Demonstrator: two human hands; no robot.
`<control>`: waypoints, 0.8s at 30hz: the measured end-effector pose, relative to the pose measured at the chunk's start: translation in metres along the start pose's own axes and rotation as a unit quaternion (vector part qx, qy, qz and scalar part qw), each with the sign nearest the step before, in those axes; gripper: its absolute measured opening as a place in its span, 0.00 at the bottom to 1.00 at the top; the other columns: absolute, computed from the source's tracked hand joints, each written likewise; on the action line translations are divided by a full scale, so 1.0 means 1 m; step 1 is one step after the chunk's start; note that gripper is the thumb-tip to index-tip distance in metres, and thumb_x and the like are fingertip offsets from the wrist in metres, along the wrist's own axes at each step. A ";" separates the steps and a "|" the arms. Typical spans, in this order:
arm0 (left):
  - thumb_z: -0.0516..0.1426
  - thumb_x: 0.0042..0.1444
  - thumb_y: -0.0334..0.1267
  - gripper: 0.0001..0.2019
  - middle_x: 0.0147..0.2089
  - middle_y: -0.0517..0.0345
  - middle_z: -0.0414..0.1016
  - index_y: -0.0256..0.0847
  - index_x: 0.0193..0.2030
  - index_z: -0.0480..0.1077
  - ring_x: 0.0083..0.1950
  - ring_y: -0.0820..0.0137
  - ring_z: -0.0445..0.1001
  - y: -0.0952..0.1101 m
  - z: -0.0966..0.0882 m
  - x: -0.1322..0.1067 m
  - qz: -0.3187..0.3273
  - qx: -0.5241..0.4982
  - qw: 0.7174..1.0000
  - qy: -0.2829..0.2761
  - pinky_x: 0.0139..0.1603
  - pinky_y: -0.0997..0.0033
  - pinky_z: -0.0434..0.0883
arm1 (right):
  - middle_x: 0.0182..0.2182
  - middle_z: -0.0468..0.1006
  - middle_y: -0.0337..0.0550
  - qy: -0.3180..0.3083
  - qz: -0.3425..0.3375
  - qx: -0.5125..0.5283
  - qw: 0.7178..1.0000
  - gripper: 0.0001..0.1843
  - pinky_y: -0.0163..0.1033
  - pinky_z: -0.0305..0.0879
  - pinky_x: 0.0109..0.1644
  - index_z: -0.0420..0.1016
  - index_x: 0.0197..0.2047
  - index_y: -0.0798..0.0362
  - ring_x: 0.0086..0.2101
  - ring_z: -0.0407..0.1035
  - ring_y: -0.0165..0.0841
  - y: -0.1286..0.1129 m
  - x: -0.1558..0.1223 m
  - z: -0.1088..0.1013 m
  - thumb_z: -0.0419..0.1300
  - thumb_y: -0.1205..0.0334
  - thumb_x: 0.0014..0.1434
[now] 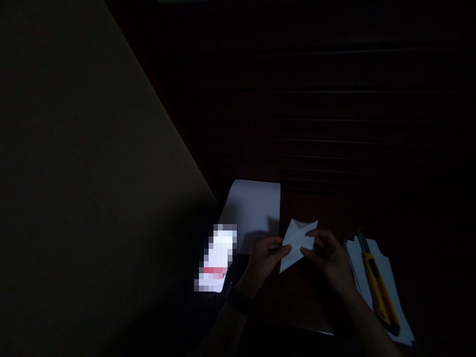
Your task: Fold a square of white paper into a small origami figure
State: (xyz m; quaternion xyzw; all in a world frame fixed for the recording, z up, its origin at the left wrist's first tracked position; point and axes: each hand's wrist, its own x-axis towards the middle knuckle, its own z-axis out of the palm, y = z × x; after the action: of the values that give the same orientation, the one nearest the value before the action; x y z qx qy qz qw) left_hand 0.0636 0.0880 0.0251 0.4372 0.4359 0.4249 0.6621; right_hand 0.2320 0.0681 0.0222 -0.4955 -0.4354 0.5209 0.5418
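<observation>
Between my two hands is a small piece of folded white paper, with creases showing and pointed corners at its top. My left hand pinches its left edge, thumb on the face turned toward me. On the right edge, my right hand grips the paper between thumb and fingers. A dark band circles my left wrist. Behind my left hand lies a larger white sheet, partly shadowed. The underside of the folded paper is hidden.
Left of my hands glows a phone screen, blurred into blocks. At the right, a yellow utility knife rests on a stack of white papers. A pale wall rises at the left; dark wooden slats stand behind. The light is dim.
</observation>
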 end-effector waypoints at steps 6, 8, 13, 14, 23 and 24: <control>0.60 0.49 0.42 0.12 0.33 0.53 0.76 0.34 0.34 0.74 0.33 0.68 0.73 0.001 -0.005 0.001 -0.019 0.034 0.997 -0.063 0.33 0.73 0.66 | 0.29 0.73 0.38 -0.016 0.021 -0.011 1.000 0.16 0.38 0.65 0.33 0.65 0.42 0.48 0.32 0.69 0.35 0.000 0.000 -0.005 0.64 0.63 0.50; 0.60 0.49 0.43 0.12 0.30 0.54 0.76 0.33 0.30 0.74 0.31 0.69 0.72 0.002 -0.006 0.000 -0.017 0.057 0.996 -0.070 0.31 0.74 0.65 | 0.30 0.73 0.38 -0.025 0.022 -0.017 0.999 0.16 0.38 0.65 0.33 0.65 0.42 0.48 0.32 0.69 0.35 -0.001 0.000 -0.006 0.64 0.63 0.50; 0.61 0.48 0.42 0.13 0.34 0.51 0.77 0.34 0.37 0.74 0.34 0.66 0.73 0.003 -0.007 -0.001 -0.012 0.049 0.996 -0.076 0.33 0.72 0.66 | 0.33 0.75 0.41 -0.045 0.022 -0.035 0.998 0.14 0.38 0.65 0.33 0.65 0.41 0.49 0.32 0.69 0.34 -0.002 0.000 -0.007 0.63 0.63 0.51; 0.61 0.48 0.41 0.13 0.35 0.51 0.77 0.34 0.38 0.74 0.35 0.66 0.73 0.003 -0.007 -0.001 -0.012 0.045 0.996 -0.078 0.33 0.72 0.66 | 0.32 0.75 0.40 -0.042 0.019 -0.037 0.998 0.14 0.37 0.64 0.33 0.66 0.40 0.49 0.31 0.68 0.34 -0.003 0.000 -0.007 0.63 0.63 0.51; 0.60 0.49 0.43 0.12 0.29 0.56 0.73 0.34 0.29 0.73 0.30 0.72 0.68 0.004 -0.011 -0.002 -0.040 0.044 0.997 -0.053 0.29 0.76 0.62 | 0.35 0.74 0.40 -0.062 0.025 -0.021 0.998 0.16 0.36 0.64 0.33 0.66 0.42 0.48 0.31 0.68 0.32 -0.005 -0.002 -0.007 0.65 0.64 0.50; 0.60 0.48 0.43 0.12 0.29 0.57 0.73 0.34 0.29 0.73 0.30 0.72 0.68 0.004 -0.011 -0.002 -0.042 0.041 0.997 -0.048 0.29 0.76 0.62 | 0.35 0.74 0.40 -0.064 0.032 -0.021 0.997 0.16 0.36 0.64 0.33 0.67 0.41 0.48 0.30 0.68 0.31 -0.004 -0.002 -0.008 0.65 0.64 0.49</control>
State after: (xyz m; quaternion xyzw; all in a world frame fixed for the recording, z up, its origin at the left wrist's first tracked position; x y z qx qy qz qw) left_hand 0.0522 0.0891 0.0269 0.4652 0.4381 0.3572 0.6812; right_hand 0.2406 0.0658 0.0248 -0.4856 -0.4642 0.5594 0.4855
